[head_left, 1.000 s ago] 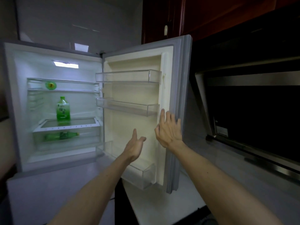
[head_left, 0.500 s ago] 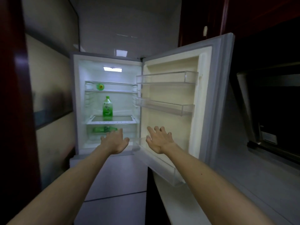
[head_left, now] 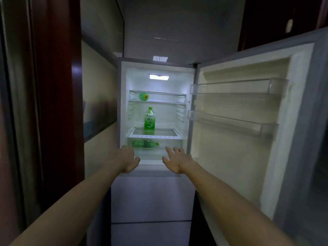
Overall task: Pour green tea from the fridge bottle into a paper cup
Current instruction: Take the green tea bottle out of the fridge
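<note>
Fridge (head_left: 122, 107) open, door (head_left: 248, 139) swung out to the right, interior light on. That's all that's done. Bottle not picked up, no paper cup in view, nothing poured.

Target looks like the upright green plastic tea bottle (head_left: 149, 119) with the label in Chinese characters. It stands on the glass shelf (head_left: 165, 133) mid-fridge, roughly centred, long axis vertical, cap pointing up. Cap appears on.

Second green bottle (head_left: 145, 144) lies on its side in the clear drawer below that shelf, long axis left-right, yellow cap pointing right. Third one, on the top shelf: only a round green end (head_left: 143, 96) shows, so probably lying with its axis running near-far. Can't tell which end faces me.

Left hand (head_left: 126, 159): empty, fingers spread, reaching at the fridge's lower left edge; contact with the frame unclear. Right hand (head_left: 176, 161): empty, fingers spread, palm facing left, just near of the drawer front. Both grips wide open, both below the standing bottle and well apart from it.

Left to do, my read: raise a hand to the standing bottle, grip the body, lift it out, find a cup, uncap, pour. Door bins (head_left: 237, 87) look empty.
</note>
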`<state>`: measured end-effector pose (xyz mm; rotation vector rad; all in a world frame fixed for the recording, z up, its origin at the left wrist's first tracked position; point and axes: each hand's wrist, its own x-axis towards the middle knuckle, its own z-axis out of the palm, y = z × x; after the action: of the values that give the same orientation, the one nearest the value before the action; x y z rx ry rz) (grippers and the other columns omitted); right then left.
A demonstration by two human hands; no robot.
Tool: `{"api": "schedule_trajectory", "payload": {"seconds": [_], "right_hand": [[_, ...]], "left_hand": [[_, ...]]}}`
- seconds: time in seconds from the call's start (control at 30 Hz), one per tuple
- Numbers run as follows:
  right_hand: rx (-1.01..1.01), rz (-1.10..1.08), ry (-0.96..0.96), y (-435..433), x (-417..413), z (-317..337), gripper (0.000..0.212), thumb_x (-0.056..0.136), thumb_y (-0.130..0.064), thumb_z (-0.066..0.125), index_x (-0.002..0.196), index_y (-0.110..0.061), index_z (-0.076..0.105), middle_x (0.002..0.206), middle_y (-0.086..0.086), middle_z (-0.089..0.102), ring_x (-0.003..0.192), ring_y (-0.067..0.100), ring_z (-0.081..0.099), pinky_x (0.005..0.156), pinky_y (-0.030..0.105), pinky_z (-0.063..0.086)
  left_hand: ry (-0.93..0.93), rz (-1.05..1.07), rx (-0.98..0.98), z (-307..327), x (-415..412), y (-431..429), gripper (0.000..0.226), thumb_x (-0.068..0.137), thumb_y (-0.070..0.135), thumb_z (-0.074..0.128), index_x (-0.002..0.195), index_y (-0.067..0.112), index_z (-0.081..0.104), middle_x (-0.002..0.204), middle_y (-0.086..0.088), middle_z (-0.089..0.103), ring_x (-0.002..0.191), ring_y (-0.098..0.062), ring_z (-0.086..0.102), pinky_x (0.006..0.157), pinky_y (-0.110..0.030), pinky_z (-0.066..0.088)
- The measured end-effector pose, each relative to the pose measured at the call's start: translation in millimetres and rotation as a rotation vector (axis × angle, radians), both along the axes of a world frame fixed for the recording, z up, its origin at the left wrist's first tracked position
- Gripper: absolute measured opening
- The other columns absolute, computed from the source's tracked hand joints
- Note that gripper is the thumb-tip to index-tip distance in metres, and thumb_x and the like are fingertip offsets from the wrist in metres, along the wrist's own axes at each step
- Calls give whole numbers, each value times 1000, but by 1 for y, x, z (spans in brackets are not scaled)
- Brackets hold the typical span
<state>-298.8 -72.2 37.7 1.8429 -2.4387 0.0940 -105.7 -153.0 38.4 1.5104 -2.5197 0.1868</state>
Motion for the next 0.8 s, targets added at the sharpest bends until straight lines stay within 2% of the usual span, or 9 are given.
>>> {"api": "schedule_trajectory", "payload": {"seconds": [0.3,0.43,0.8], "right_hand": [[32,-59,-47,-59,6,-6,63,101,-51,17,156,-25,0,162,9,7,148,31,6,115,56,21],[41,-81,-39,-80,-1,-13,63,101,-51,18,155,-25,1,162,9,8,148,31,8,114,56,23],[15,-69,-27,-155,-53,-24,63,101,-50,21,155,-22,6,160,11,13,146,32,12,110,57,24]], "left_hand": [[-49,-47,22,-14,6,-66,56,96,46,30,137,7,34,134,-20,46,118,-35,49,93,-44,41],[-39,-79,23,-23,-4,-95,54,96,46,30,134,8,37,135,-19,45,118,-35,49,93,-44,40],[-57,-79,42,-33,-53,-171,59,97,47,26,140,8,34,143,-21,37,125,-37,43,97,-47,38]]}}
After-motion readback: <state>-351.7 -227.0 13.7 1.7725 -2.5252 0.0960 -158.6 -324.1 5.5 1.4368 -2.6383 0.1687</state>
